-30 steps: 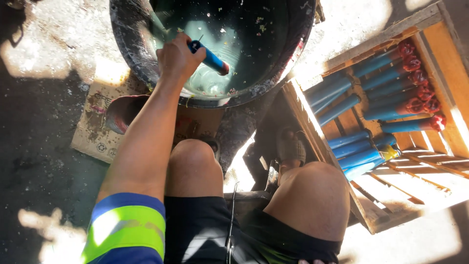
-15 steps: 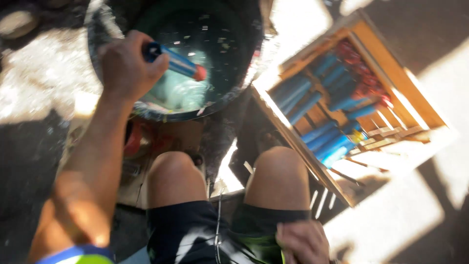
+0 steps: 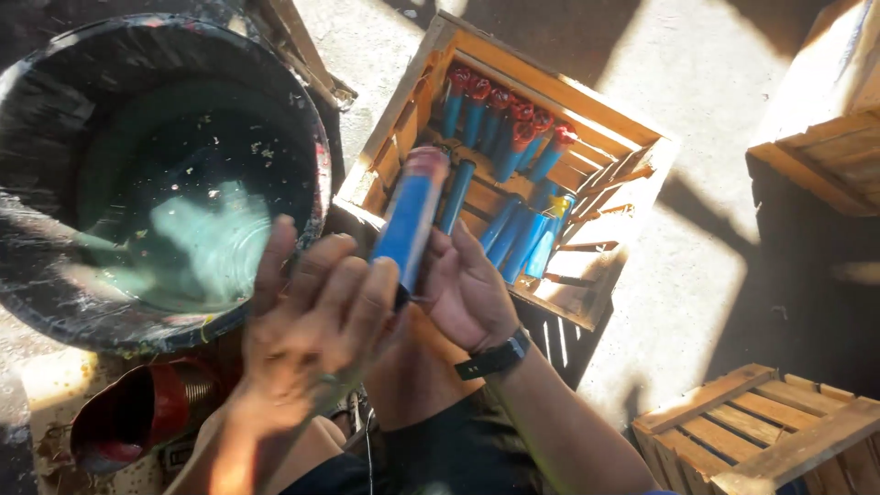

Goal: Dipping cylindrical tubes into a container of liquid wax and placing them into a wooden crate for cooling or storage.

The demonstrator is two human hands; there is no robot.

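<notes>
The fingers (image 3: 353, 284) of the left hand (image 3: 312, 335) are bent and wrapped around the lower end of a blue tube (image 3: 410, 220), so this hand is grasping it. The fingers of the right hand (image 3: 467, 289) are curled at the same lower end from the other side, and they touch the tube too; on this wrist sits a dark watch (image 3: 495, 356). The tube stands tilted between both hands, with its pinkish-red cap pointing up and away from the person, just above the knees.

To the left of the hands, very near, is a big black bucket (image 3: 37, 101) with greenish water and small pale bits floating on it. Under the bucket's edge, close to the left forearm, lies a red metal part with a threaded neck (image 3: 151, 412).

Behind the tube stands an open wooden crate (image 3: 587, 110), and inside it lie more blue tubes with red caps (image 3: 500, 128) in rows. One tube with a yellow part (image 3: 550, 234) lies among them. Two other wooden crates (image 3: 761, 431) are further to the right, well apart from the hands, on the sunlit concrete floor (image 3: 715, 284).
</notes>
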